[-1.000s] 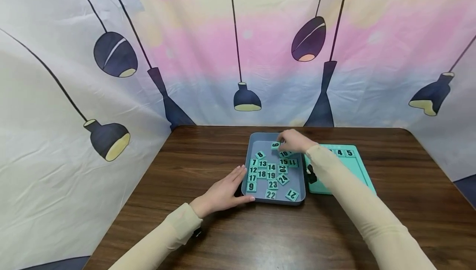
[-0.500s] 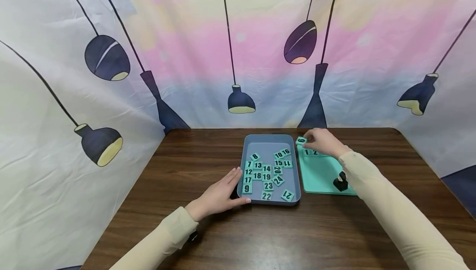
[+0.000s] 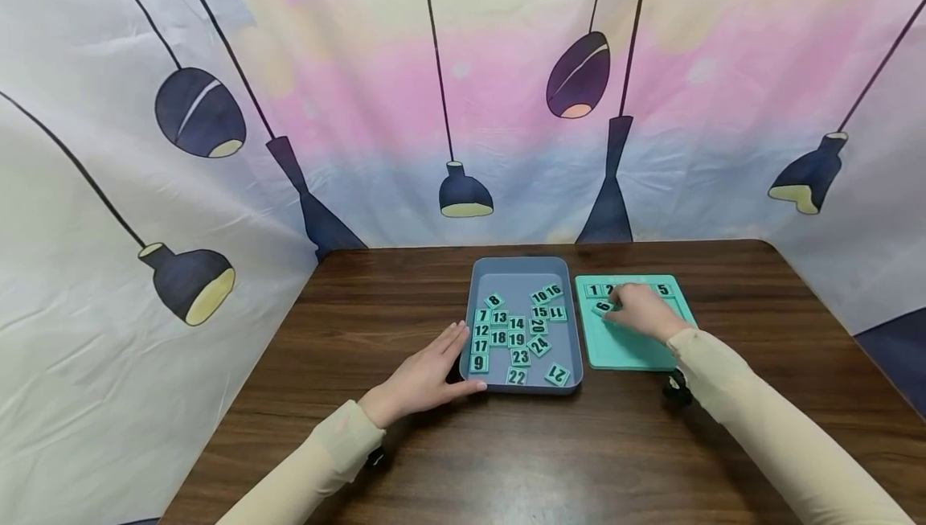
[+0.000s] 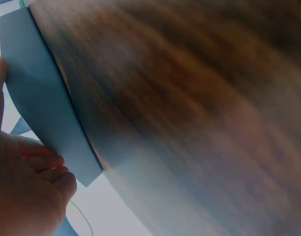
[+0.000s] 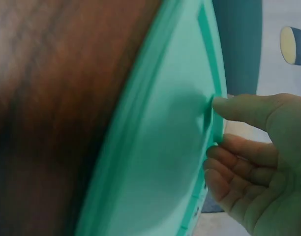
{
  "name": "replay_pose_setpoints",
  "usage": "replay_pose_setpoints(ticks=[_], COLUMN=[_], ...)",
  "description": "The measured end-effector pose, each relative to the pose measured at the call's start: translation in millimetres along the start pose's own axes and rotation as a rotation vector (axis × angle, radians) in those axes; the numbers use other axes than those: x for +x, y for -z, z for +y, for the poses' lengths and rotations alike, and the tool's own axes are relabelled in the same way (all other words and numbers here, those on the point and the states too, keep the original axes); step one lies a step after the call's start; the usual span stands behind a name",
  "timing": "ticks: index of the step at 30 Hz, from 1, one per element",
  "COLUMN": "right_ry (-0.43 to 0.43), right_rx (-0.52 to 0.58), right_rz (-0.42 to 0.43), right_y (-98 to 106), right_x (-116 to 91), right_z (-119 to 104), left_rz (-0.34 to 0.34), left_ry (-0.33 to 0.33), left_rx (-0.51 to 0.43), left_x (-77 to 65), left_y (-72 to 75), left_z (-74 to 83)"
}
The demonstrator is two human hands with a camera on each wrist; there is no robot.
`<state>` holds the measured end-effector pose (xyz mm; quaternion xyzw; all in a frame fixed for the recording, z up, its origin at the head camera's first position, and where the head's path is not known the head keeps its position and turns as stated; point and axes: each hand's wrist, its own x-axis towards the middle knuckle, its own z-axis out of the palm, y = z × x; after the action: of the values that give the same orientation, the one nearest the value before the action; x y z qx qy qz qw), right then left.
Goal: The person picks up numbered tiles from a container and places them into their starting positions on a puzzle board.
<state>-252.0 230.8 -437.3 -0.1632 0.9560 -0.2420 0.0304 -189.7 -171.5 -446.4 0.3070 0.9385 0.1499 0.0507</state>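
In the head view, my right hand (image 3: 642, 313) pinches a small green number tile (image 3: 602, 308) between thumb and fingertips, over the upper left of the green board (image 3: 628, 354). The right wrist view shows that tile (image 5: 217, 125) nearly edge-on, close over the board's surface. Along the board's top row lie tiles, with 1 (image 3: 593, 290) and 5 (image 3: 662, 289) readable and some hidden by the hand. My left hand (image 3: 415, 384) rests against the left side of the blue-grey tray (image 3: 521, 274), fingers straight, thumb at its front edge.
Several number tiles lie face up in the tray, among them 8 (image 3: 493, 301), 24 (image 3: 538, 346) and 21 (image 3: 557, 374). Tray and board stand side by side on the dark wooden table (image 3: 463, 461). Behind the table hangs a cloth printed with lamps (image 3: 466, 195).
My right hand has lifted a number tile out of the tray's far end and carried it right, then down over the board. The left hand stays at the tray; the head view shifts slightly.
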Motion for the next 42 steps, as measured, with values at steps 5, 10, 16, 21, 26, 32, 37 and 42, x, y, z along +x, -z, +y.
replay_pose_setpoints(ticks=[5,10,16,21,26,32,37,42], right_ry=[-0.033,-0.062,-0.065,-0.063,-0.096,-0.102,-0.078,-0.049], right_rx=[-0.001,0.024,0.016,0.02,0.037,0.076,0.084,0.112], right_rz=[0.016,0.011,0.033,0.054,0.037,0.043,0.045,0.044], right_y=[-6,-9,-11,-14,-12,-1,9,15], right_x=[2,4,7,8,11,18,31,47], right_z=[-4,-6,-4,-1,1,-4,-17,-39], left_rz=[-0.008,-0.028,-0.026,-0.017,-0.015,-0.023,-0.025,-0.024], left_ry=[-0.005,-0.004,-0.006,-0.013,-0.016,-0.011,-0.013,-0.014], left_rx=[0.013,0.023,0.016,0.02,0.032,0.044,0.04,0.037], left_x=[0.5,-0.3,-1.0,-0.7,1.4,1.3,1.4,1.0], left_y=[3.2,5.3,5.8,5.3,5.0,6.3,6.1,6.0], left_z=[1.6,2.0,1.1,1.5,1.5,3.3,3.7,3.6])
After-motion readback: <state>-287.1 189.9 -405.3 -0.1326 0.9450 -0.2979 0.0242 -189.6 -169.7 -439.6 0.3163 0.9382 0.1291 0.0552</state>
